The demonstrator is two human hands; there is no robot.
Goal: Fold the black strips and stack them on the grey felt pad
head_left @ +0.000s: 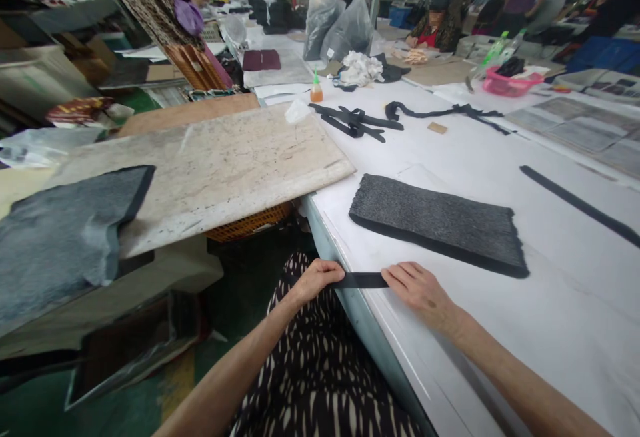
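A short black fabric strip [363, 280] stretches between my two hands at the near edge of the white table [450, 330]. My left hand [320, 276] pinches its left end just off the edge. Over the table, my right hand [416, 290] grips the other end, its fingers closed along the strip. Beyond my right hand lies a thick grey fabric stack [435, 220] with a black front edge, apart from both hands. Farther right, another black strip [580, 204] lies flat.
A stained board [225, 164] juts out at left, with grey fabric [60, 237] draped over its end. Farther back are tangled black strips [353, 120], a small orange-filled bottle [317, 88], white scraps [361, 69] and a pink basket [513, 82]. A person [440, 30] is beyond the table.
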